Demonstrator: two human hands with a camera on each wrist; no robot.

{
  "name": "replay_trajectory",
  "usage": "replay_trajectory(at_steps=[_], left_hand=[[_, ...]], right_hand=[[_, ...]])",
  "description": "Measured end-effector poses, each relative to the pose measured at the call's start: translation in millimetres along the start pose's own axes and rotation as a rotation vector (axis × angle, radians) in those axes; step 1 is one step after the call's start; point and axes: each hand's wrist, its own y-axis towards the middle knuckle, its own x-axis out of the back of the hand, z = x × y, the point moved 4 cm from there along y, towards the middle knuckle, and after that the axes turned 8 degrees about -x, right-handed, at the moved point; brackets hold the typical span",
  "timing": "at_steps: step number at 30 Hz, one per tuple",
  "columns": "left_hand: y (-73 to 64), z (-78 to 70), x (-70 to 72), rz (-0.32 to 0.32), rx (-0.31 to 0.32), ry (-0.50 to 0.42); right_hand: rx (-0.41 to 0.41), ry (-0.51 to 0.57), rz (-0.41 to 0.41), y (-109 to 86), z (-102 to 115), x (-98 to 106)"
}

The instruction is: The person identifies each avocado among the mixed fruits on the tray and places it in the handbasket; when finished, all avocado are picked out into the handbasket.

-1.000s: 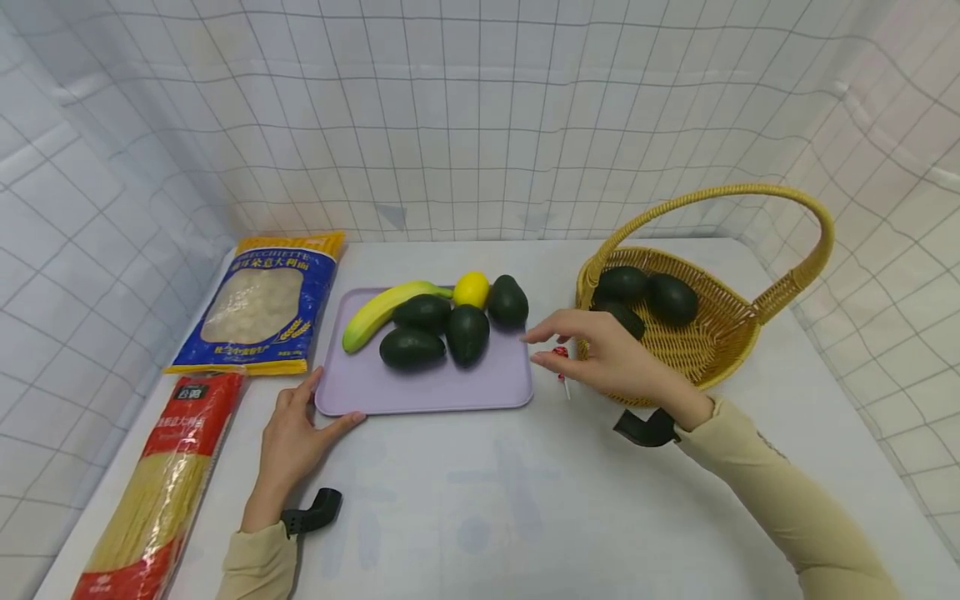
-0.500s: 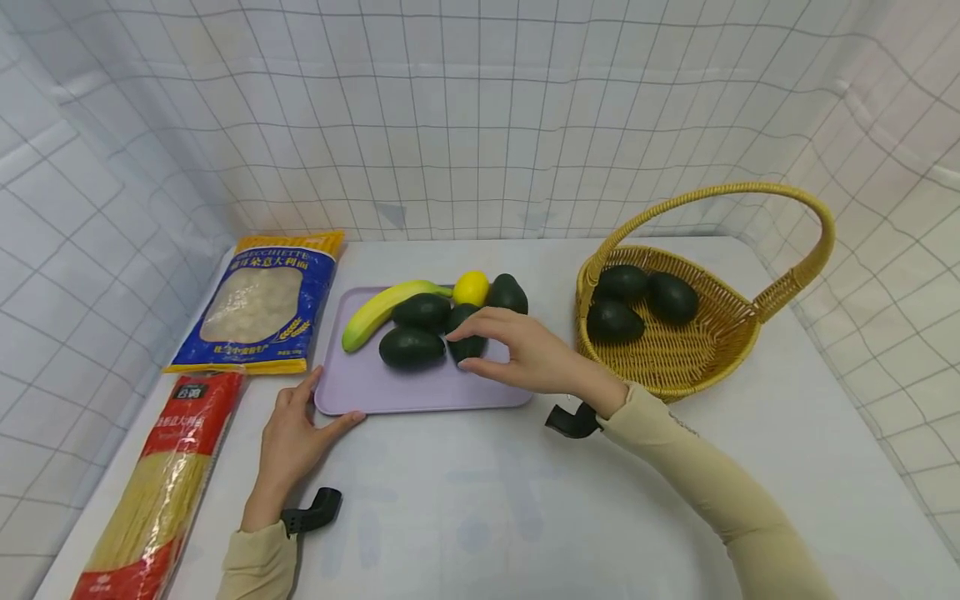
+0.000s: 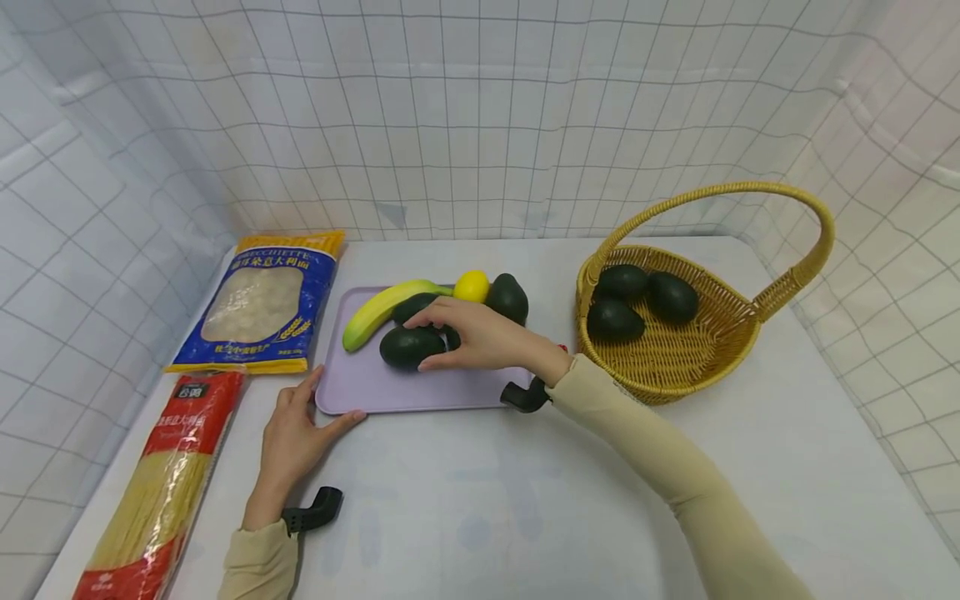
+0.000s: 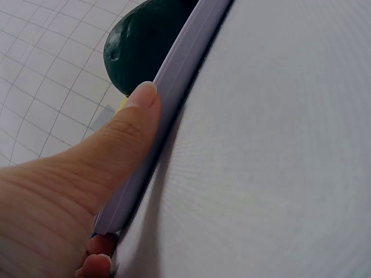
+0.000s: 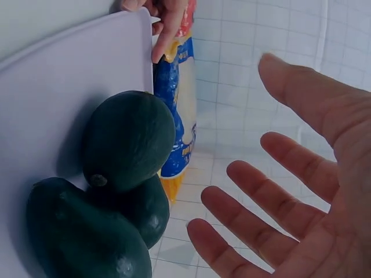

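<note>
My left hand (image 3: 294,437) holds the near left corner of a lilac tray (image 3: 405,396), thumb along the front edge and fingers at the left side. In the left wrist view the thumb (image 4: 124,127) lies against the tray's rim. My right hand (image 3: 483,337) hovers over the tray, fingers spread and holding nothing. Just beyond its fingertips lies a dark green avocado (image 3: 405,348); the hand partly hides others behind and below. In the right wrist view the palm (image 5: 313,243) is apart from the avocado (image 5: 130,142). A banana (image 3: 367,321), a lemon (image 3: 471,287) and another avocado (image 3: 508,298) line the tray's back.
A wicker basket (image 3: 667,358) with a tall handle stands right, holding three avocados (image 3: 615,321). A blue pasta bag (image 3: 255,304) and a red spaghetti pack (image 3: 161,483) lie left. The right forearm mostly hides a red lollipop (image 3: 563,347). Grid-patterned cloth walls surround the table.
My right hand has moved left from beside the basket to over the avocados on the tray, fingers still apart. My left hand stays at the tray corner.
</note>
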Motion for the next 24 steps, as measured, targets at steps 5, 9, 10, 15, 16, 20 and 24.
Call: replay_trajectory(at_steps=[5, 9, 10, 15, 16, 20, 24], left_hand=[[-0.3, 0.3, -0.1, 0.003, 0.005, -0.001], [-0.7, 1.2, -0.3, -0.004, 0.004, 0.001], [-0.8, 1.4, -0.4, -0.005, 0.003, 0.003], [-1.2, 2.6, -1.1, -0.013, -0.004, 0.009], [-1.1, 2.7, -1.1, -0.014, -0.006, 0.01], [-0.6, 2.5, -1.0, -0.017, -0.008, 0.011], [0.1, 1.8, -0.8, -0.012, -0.008, 0.01]], right_hand=[[-0.057, 0.003, 0.087, 15.7, -6, -8], [-0.092, -0.054, 0.143, 26.1, -8, -16], [-0.104, -0.076, 0.154, 28.4, -9, -18], [-0.165, -0.158, 0.192, 38.1, -10, -27], [-0.175, -0.168, 0.197, 39.4, -11, -29], [-0.197, -0.195, 0.204, 44.2, -14, -34], [-0.233, -0.22, 0.201, 48.3, -17, -38]])
